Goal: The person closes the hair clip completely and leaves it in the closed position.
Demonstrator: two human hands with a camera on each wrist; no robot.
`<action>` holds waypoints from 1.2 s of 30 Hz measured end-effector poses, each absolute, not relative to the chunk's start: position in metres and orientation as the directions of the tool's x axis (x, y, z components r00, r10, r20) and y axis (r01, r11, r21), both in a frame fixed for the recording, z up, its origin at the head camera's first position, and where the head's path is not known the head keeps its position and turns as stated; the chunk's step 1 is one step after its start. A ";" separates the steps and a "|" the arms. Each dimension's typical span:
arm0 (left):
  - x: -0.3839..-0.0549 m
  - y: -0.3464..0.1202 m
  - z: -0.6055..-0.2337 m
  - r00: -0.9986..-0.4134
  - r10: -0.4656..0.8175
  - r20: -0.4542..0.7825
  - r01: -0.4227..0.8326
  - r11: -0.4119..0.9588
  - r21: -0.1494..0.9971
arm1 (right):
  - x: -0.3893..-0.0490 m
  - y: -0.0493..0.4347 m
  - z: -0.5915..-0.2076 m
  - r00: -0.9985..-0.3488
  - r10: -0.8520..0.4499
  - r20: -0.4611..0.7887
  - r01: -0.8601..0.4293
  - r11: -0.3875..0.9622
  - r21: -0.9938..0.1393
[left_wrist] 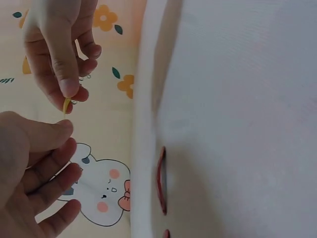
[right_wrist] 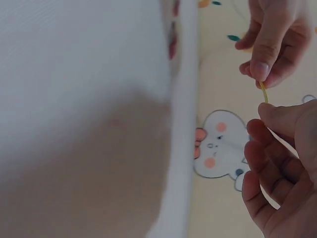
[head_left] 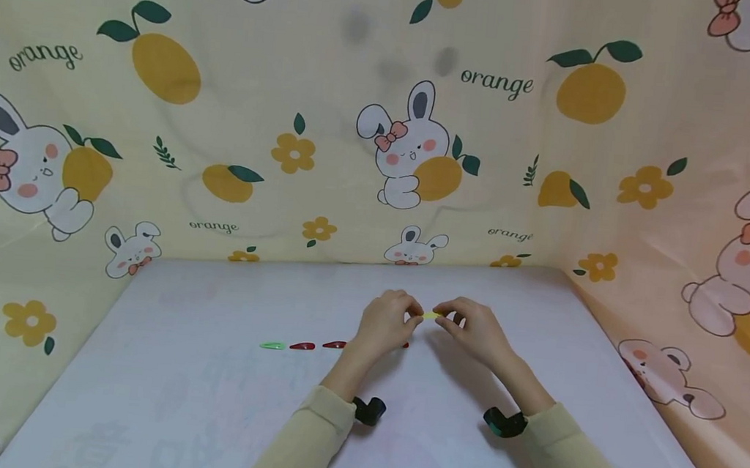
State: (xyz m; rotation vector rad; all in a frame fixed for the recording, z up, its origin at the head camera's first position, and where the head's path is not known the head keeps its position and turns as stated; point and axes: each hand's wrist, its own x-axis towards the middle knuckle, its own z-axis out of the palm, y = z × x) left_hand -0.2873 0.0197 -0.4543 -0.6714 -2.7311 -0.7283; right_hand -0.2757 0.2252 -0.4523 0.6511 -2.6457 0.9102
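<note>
Raised above the far part of the table, a slim yellow hair clip spans the gap between both hands. My left hand pinches one end between thumb and forefinger; my right hand pinches the other end the same way. Seen edge-on in the right wrist view, the yellow clip looks thin and slightly curved, its ends covered by fingertips. On the table a green hair clip lies leftmost in a row, followed by a red clip and another red clip. My left hand and forearm hide part of this row.
The white table runs back to a patterned cloth with rabbits and oranges, which also hangs at both sides. Dark wrist cameras are strapped to both wrists, below beige sleeves.
</note>
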 end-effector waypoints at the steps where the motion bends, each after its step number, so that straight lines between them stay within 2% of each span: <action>1: -0.288 0.020 -0.456 -0.870 0.378 0.317 0.485 0.774 0.407 | -0.275 0.226 -0.453 -0.865 -0.335 0.374 -0.494 0.707 -0.507; 9: -0.292 0.026 -0.468 -0.855 0.459 0.243 0.519 0.775 0.361 | -0.275 0.235 -0.466 -0.870 -0.404 0.281 -0.492 0.740 -0.459; 17: -0.294 0.032 -0.474 -0.854 0.507 0.111 0.514 0.795 0.322 | -0.276 0.238 -0.479 -0.888 -0.417 0.193 -0.456 0.755 -0.471; 29: -0.300 0.033 -0.484 -0.835 0.536 0.122 0.549 0.805 0.222 | -0.282 0.236 -0.488 -0.878 -0.449 0.166 -0.470 0.744 -0.474; 36: -0.301 0.032 -0.482 -0.834 0.543 0.091 0.547 0.798 0.252 | -0.283 0.237 -0.490 -0.863 -0.471 0.183 -0.497 0.730 -0.469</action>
